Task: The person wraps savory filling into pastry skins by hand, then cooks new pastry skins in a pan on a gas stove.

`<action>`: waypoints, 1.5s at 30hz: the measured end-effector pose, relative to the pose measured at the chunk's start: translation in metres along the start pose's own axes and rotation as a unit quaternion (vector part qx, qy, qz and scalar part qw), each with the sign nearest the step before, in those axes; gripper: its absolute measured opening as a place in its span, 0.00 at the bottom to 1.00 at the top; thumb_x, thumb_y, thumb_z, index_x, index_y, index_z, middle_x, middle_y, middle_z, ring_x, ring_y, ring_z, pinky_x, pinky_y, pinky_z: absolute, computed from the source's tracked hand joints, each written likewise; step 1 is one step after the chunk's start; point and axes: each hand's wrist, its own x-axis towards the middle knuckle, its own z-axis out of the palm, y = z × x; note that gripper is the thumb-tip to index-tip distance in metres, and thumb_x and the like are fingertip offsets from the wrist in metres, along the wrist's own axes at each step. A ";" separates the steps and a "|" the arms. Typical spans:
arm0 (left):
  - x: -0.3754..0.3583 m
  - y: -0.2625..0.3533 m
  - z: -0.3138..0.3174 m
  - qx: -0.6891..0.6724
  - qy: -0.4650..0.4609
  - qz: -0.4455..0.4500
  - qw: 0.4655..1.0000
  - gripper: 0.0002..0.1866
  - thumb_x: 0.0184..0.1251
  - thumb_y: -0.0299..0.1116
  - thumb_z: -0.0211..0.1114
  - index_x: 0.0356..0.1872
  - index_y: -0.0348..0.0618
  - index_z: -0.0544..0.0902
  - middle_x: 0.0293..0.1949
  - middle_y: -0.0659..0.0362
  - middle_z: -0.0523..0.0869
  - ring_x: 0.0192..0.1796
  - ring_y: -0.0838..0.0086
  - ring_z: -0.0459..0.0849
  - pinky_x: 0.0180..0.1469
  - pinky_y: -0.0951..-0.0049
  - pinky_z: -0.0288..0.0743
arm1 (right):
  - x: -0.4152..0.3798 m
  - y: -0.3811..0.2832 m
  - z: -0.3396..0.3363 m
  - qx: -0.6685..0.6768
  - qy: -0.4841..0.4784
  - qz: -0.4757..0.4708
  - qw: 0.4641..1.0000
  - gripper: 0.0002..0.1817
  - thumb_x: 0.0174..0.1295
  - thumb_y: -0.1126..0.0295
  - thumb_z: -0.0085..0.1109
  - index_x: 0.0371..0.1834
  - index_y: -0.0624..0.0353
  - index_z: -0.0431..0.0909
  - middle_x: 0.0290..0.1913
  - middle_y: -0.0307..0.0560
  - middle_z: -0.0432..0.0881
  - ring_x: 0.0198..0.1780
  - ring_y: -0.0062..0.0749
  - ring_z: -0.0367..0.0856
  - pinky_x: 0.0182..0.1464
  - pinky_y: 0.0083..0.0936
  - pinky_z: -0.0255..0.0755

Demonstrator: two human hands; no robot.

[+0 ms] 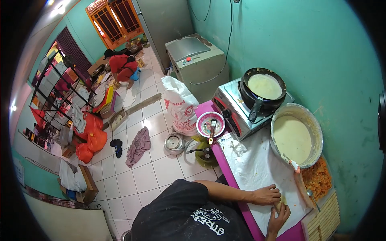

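Note:
My left hand lies over a small pale rolled crepe on a white sheet, fingers curled on its upper end. At the lower end, my right hand closes on the same roll. My hands cover much of it. Just right of them sits a tray of orange shredded filling with a spoon in it. Below the filling, several pale finished rolls lie side by side. A large metal pot of pale batter stands beyond the sheet, with an orange-and-white handle at its rim.
A gas stove carries a black frying pan with a pale crepe inside. A bowl with a brush sits by the stove. On the floor stand a white sack, a kettle and a green gas cylinder. Another person in red crouches far back.

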 end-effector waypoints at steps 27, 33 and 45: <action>0.007 -0.003 -0.032 -0.027 -0.101 -0.058 0.993 0.23 0.59 0.43 0.72 0.55 0.50 0.81 0.50 0.64 0.82 0.56 0.71 0.78 0.61 0.56 0.59 | 0.017 -0.004 0.001 -0.018 0.029 -0.077 0.996 0.25 0.54 0.59 0.73 0.54 0.58 0.80 0.51 0.46 0.80 0.55 0.42 0.76 0.59 0.37 0.68; 0.004 -0.012 -0.041 -0.043 -0.098 -0.091 0.990 0.25 0.58 0.45 0.74 0.56 0.50 0.81 0.51 0.61 0.83 0.57 0.68 0.77 0.61 0.56 0.58 | 0.003 0.003 -0.023 -0.006 0.059 -0.034 0.998 0.25 0.57 0.59 0.72 0.54 0.60 0.80 0.49 0.45 0.80 0.54 0.41 0.76 0.59 0.37 0.68; -0.001 0.015 -0.053 -0.024 -0.069 -0.152 0.986 0.27 0.61 0.44 0.72 0.60 0.47 0.79 0.56 0.61 0.82 0.58 0.68 0.78 0.62 0.55 0.59 | -0.011 -0.014 -0.031 -0.041 0.085 -0.002 0.996 0.31 0.58 0.56 0.71 0.61 0.62 0.77 0.53 0.50 0.78 0.57 0.42 0.77 0.60 0.37 0.69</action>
